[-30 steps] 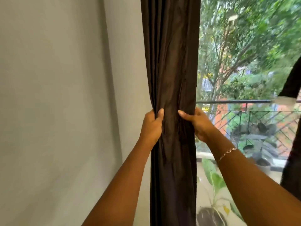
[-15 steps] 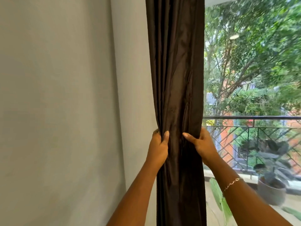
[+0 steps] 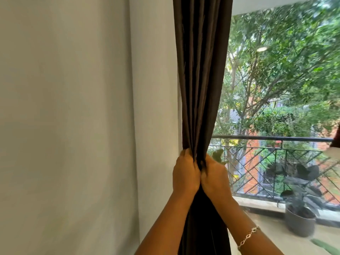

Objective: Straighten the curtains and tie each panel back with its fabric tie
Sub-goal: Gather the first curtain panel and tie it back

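The dark brown curtain panel [image 3: 200,80] hangs at the window's left edge, just beside the wall [image 3: 73,126], and is gathered into one narrow bundle. The left hand [image 3: 184,174] and right hand [image 3: 214,178] touch each other, with the fingers [image 3: 185,155] of both clenched round the bundle. Keep the pleats stacked evenly. Free one hand only when the other encloses the whole bundle. The fabric tie is not in view; locate it first.

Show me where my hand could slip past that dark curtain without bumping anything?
Two free spots: left of the curtain, before the bare wall, and right of it, before the window above the railing. It is crowded in the middle, where the left hand and right hand squeeze the curtain, pressed together.
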